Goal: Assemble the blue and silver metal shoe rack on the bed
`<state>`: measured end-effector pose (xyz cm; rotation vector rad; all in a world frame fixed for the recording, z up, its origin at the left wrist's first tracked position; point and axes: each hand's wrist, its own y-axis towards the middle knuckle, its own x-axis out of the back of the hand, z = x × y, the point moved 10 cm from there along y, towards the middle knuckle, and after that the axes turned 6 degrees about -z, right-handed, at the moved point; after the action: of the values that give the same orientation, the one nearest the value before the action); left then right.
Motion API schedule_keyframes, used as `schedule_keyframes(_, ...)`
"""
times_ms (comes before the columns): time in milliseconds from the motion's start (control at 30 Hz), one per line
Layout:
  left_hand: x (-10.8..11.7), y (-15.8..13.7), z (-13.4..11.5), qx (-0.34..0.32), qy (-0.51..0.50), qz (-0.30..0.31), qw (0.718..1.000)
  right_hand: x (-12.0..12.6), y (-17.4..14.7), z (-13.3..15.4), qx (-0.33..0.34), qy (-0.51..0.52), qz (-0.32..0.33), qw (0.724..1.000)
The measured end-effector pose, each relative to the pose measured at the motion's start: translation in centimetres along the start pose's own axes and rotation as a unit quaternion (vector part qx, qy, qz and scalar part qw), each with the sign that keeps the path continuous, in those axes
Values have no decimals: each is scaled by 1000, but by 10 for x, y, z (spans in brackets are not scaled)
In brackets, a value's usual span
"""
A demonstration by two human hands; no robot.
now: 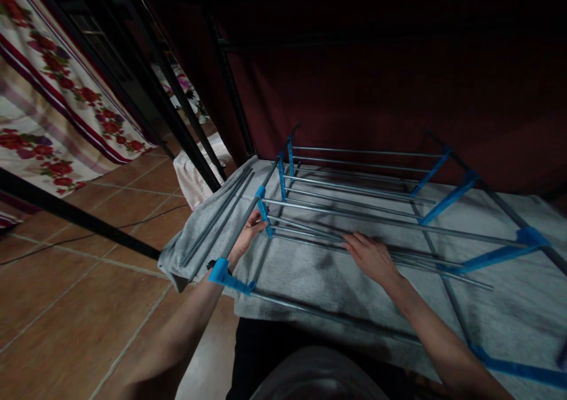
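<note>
A rack of grey metal tubes with blue plastic connectors lies on a grey blanket (pixel 310 270) in front of me. My left hand (pixel 250 228) reaches under the rack's left side tube, its fingers closed on a blue connector (pixel 263 210). My right hand (pixel 370 256) is closed over a thin metal rod (pixel 310 230) near the middle of the rack. That rod's left end meets the connector at my left hand, and its right part runs past my right hand. Other rods lie close beside it, so the exact grip is partly hidden.
Several loose tubes (pixel 217 217) rest on the blanket's left edge. Black metal posts (pixel 177 116) stand at the left, near a floral cloth (pixel 57 75). A dark red curtain (pixel 376 98) hangs behind the rack. A cable (pixel 146 218) crosses the tiled floor (pixel 110 270).
</note>
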<state>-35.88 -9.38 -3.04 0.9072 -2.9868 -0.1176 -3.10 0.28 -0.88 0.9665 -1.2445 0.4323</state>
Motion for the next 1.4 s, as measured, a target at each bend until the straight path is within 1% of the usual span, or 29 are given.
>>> schedule_keyframes(233,-7,0,2,20,-41,2,999,3,2,0,1,-5,-11,1000)
schedule_keyframes(500,-6,1,0,23,-27,-4,999,4,6,-3,-3,-11,-9,1000)
schedule_keyframes(733,-8,0,-6,4,-27,4,1000,2,3,-3,-2,-8,-5,1000)
schedule_keyframes(933,-5,1,-1,21,-29,-6,999,3,4,-3,-2,7,-18,1000)
schedule_keyframes(1033,-4,1,2,25,-26,-10,999,3,4,-4,-5,4,-15,1000)
schedule_keyframes(1200,-4,3,1,13,-29,-8,999,5,4,-3,-9,-4,-4,1000)
schedule_keyframes(1400,-6,3,1,14,-30,4,999,8,4,-4,-7,-8,-10,1000)
